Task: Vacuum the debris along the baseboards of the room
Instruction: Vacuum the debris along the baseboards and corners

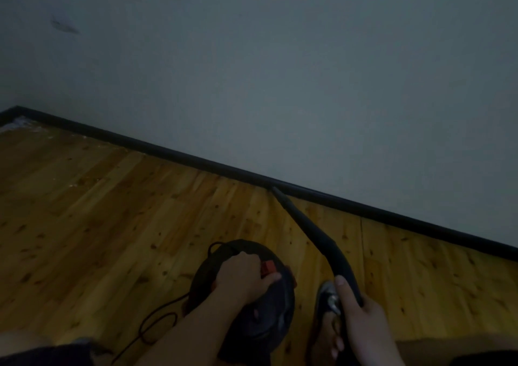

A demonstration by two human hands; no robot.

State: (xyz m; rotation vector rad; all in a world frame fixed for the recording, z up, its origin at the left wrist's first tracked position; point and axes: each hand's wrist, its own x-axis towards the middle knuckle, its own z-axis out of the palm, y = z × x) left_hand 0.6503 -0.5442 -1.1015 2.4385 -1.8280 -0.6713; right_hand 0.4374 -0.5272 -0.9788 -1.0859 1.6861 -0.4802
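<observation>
The hose (325, 242) was gripped by the right hand (361, 318), the vacuum body (252, 304) clasped by the left hand (246, 277). The nozzle tip (276, 190), touching the baseboard (168, 152), was best kept low and drawn slowly toward the far-left corner debris (30, 126).

Dim, murky light; soft blur throughout; dark vignetted corners; wide-angle bowing at edges

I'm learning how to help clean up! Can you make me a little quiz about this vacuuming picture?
1. True or false: the nozzle tip touches the spot where the black baseboard meets the floor.
2. Which hand holds the vacuum hose? A) left B) right
3. Fill in: the left hand rests on top of the round vacuum ____.

Key: 1 true; 2 B, the right hand; 3 body.
</observation>
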